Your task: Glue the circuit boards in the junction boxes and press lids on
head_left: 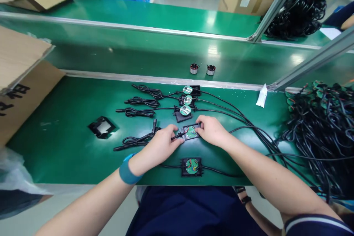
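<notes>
While a black cable (179,135) was held by the fingers of the left hand (161,141), the open black case (191,138) was gripped at its right end by the right hand (213,130). Its green board (190,131) was framed between both grips.

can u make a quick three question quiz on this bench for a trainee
1. True or false: the right hand touches a black case with a green circuit board in it.
2. Multiple choice: where is the blue-green wristband?
a) right wrist
b) left wrist
c) lying on the bench
3. Count: how many small silver cylindrical parts show beyond the boards?

Key: 1 true; 2 b; 3 two.
</notes>
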`<state>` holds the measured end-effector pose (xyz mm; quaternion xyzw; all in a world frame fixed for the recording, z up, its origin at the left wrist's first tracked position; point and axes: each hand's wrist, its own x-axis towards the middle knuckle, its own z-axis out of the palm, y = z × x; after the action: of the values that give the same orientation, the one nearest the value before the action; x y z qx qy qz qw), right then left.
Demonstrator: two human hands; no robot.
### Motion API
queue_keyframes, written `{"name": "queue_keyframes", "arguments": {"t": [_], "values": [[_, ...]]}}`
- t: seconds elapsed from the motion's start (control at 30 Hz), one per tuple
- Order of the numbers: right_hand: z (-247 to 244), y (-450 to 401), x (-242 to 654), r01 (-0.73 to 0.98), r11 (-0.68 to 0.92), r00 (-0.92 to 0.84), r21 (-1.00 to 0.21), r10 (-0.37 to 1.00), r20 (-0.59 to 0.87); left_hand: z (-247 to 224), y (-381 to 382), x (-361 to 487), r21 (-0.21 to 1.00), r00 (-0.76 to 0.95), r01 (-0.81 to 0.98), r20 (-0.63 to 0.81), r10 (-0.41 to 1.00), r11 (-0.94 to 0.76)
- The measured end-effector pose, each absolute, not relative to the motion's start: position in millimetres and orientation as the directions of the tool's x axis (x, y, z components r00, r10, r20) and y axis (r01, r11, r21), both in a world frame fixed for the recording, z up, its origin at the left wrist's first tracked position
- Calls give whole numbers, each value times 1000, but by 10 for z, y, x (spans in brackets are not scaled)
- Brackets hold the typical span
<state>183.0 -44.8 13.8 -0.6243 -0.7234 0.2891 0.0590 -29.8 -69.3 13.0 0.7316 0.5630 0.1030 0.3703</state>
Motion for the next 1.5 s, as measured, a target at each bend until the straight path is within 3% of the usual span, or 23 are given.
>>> {"name": "queue_keyframes", "arguments": {"t": [0.17,0.33,0.5,0.57,0.63,0.73,0.8,0.9,1.07,1.3,1.5], "values": [[108,-454,1837,859,34,-204,-510,938,-280,221,-607,-317,621,368,779,-345,863,-84],[115,-468,1832,862,27,-194,-506,940,-280,244,-532,-260,646,366,760,-331,870,-74],[135,-463,1831,864,6,-187,-503,932,-310,325,-412,-277,631,412,772,-584,700,73],[130,-465,1829,863,2,-189,-506,929,-318,360,-396,-257,625,406,773,-619,672,108],[115,-472,1827,860,6,-191,-510,931,-311,354,-433,-225,666,413,745,-508,756,41],[86,-485,1827,856,26,-198,-517,939,-281,245,-555,-203,672,488,687,-144,861,-277],[76,-492,1830,852,35,-204,-522,940,-272,134,-621,-226,608,565,627,74,822,-487],[82,-497,1833,851,37,-210,-524,938,-276,-18,-642,-298,510,648,543,251,719,-667],[109,-504,1831,851,29,-205,-525,937,-281,-140,-599,-392,387,692,505,352,630,-771],[96,-506,1837,853,37,-214,-521,935,-283,-169,-597,-395,420,714,469,338,613,-777],[107,-516,1839,858,32,-208,-512,934,-290,-256,-665,-404,248,692,571,368,621,-782]]}}
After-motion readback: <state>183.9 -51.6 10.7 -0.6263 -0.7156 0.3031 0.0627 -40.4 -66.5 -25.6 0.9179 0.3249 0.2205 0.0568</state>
